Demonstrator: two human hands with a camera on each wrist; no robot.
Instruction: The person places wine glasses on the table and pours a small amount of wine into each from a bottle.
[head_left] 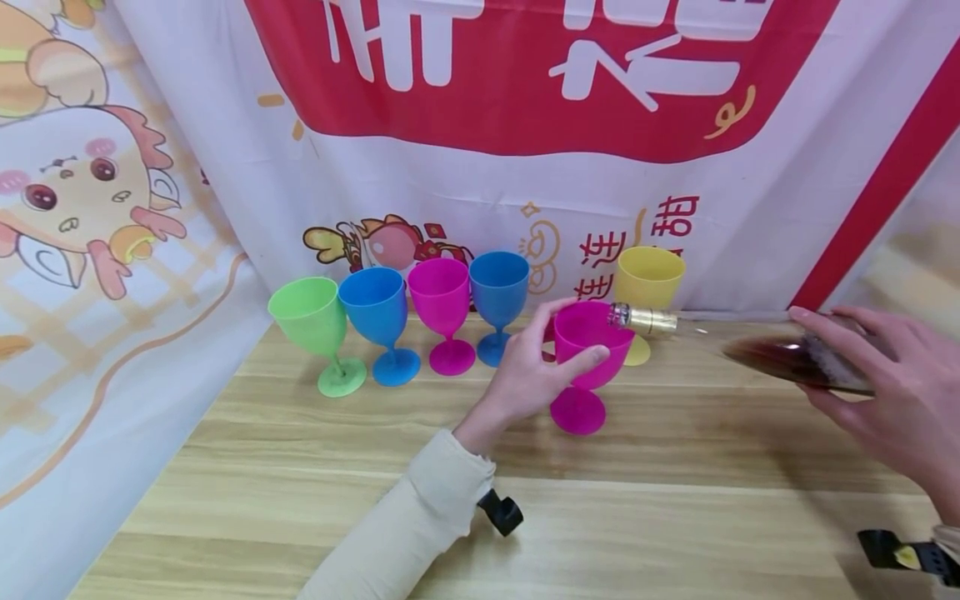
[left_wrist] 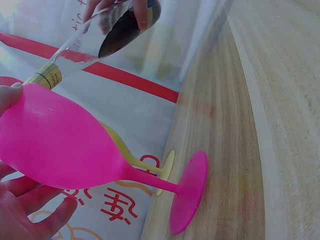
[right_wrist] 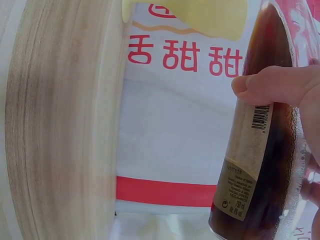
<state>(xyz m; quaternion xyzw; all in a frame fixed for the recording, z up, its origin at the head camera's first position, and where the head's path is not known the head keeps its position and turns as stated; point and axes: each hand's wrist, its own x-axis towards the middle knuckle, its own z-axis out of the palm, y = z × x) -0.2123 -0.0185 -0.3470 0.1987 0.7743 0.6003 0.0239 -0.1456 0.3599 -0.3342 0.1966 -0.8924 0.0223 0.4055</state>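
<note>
plainly, left hand [head_left: 525, 371] curls round a bright-pink goblet [head_left: 600, 374]; right hand [head_left: 900, 392] clasps a tilted clear bottle [right_wrist: 254, 140] of dark liquid [head_left: 776, 358].

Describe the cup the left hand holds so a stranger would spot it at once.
Start at the wooden table and find the left hand. It grips a pink cup in front of the yellow one. Unlike the other pink cup, standing between two blue ones, this one has the bottle's neck at its rim.

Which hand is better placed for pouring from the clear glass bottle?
Probably the right hand: it grips the bottle, whose gold neck points at the pink stemmed plastic goblet the left hand holds.
</note>
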